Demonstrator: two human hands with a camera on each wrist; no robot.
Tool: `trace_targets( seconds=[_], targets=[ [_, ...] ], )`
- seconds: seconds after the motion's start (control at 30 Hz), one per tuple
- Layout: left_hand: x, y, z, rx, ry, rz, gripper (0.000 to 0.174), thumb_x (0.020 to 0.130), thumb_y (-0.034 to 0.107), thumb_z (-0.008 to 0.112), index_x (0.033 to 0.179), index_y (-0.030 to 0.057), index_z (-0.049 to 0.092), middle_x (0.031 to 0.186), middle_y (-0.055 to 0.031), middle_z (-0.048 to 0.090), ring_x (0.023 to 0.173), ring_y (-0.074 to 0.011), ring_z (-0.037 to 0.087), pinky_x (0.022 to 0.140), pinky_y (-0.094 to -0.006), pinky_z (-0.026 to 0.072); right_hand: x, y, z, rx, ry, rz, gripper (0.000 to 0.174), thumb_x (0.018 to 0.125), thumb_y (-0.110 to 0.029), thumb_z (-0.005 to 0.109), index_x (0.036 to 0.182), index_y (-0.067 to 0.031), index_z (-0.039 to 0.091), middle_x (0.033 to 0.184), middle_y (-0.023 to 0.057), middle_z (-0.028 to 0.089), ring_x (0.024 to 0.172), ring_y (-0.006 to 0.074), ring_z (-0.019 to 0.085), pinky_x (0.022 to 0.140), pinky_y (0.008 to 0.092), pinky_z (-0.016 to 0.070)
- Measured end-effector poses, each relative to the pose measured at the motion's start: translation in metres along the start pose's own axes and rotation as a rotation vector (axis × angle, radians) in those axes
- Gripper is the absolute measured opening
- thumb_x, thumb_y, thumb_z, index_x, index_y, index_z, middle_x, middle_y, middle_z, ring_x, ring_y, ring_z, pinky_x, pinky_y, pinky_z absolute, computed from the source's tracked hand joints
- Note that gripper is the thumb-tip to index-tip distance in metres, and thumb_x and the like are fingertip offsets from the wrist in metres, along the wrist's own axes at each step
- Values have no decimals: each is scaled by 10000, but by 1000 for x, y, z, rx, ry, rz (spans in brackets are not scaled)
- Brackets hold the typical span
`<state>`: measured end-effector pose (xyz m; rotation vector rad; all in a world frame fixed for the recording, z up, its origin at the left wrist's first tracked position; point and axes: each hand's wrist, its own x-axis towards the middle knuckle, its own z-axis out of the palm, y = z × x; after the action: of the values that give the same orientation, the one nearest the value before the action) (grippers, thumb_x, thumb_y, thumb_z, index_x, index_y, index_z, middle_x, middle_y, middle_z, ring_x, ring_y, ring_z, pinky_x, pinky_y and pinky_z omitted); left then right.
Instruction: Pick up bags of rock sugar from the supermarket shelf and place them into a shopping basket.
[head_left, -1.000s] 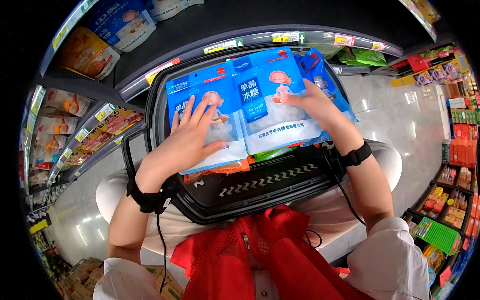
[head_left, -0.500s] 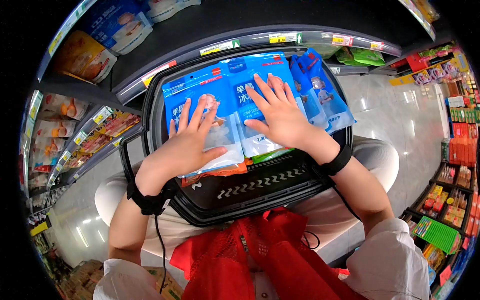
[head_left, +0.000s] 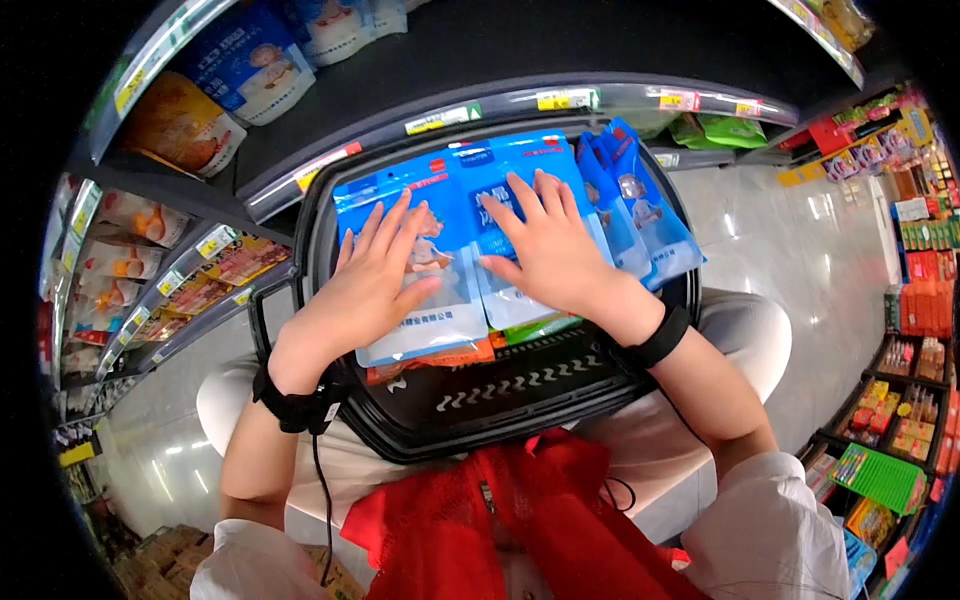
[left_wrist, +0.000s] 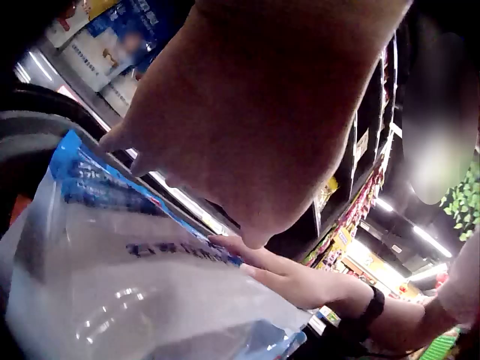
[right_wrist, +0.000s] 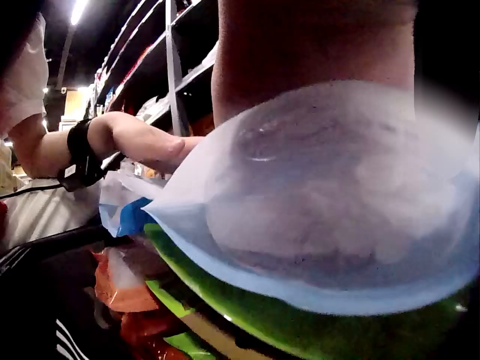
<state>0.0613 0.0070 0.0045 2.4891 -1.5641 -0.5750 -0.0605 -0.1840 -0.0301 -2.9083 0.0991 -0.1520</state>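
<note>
Two blue-and-white bags of lump sugar lie side by side in a black shopping basket (head_left: 420, 447). My left hand (head_left: 350, 300) rests on the left bag (head_left: 440, 300), fingers straight and spread. On the front of the right bag (head_left: 535, 150) lies my right hand (head_left: 560, 255), its fingers likewise extended, covering much of the print. Close up in the right wrist view, clear white lumps show through the bag's window (right_wrist: 322, 202). More blue bags (head_left: 645, 215) lean at the basket's right side. Orange (head_left: 430, 362) and green packages (head_left: 540, 328) peek out beneath.
A dark store shelf (head_left: 480, 50) with price tags (head_left: 442, 118) runs just beyond the basket. Blue pouches (head_left: 265, 75) and a yellow pouch (head_left: 180, 125) stand on it at the left. The basket sits over the person's lap; packed shelves (head_left: 905, 390) line the right.
My right hand has left the right bag's outer edge and moved left onto its front, exposing the blue bags beside it. The left hand stays on its bag.
</note>
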Motion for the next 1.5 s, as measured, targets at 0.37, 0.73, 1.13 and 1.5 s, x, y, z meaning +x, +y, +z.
trace_targets(
  seconds=[0.37,0.73,1.13,1.5],
  targets=[
    [12,-17,12,84,-147,-91,695,861,457,395,1367,66,121,1419,-215,25,1292,-441,20,1035,-518,97,-1,-7,7,-55,11,-17,582,800,-411,525,1289,-132,379,1380,209,191,1267,459,106,998,579,97],
    [10,-20,-3,43,-112,-14,631,865,400,433,1347,72,191,1390,-240,143,1281,-413,142,1040,-459,169,-1,4,14,-51,46,-70,604,811,-449,492,1285,-94,370,1359,235,220,1251,460,148,991,585,120],
    [-6,-51,-61,-140,227,-45,525,868,357,461,1213,-36,406,1228,-224,442,1128,-336,440,945,-365,349,128,-9,-65,664,-84,34,611,861,-385,497,1280,18,311,1267,199,402,1175,268,398,965,327,325],
    [-23,-63,-70,-95,149,-178,439,797,356,543,1043,-7,512,1017,-193,559,903,-343,560,765,-413,458,330,-59,-17,861,188,163,351,736,-307,660,995,-92,558,906,28,520,794,116,441,638,269,328]
  ],
)
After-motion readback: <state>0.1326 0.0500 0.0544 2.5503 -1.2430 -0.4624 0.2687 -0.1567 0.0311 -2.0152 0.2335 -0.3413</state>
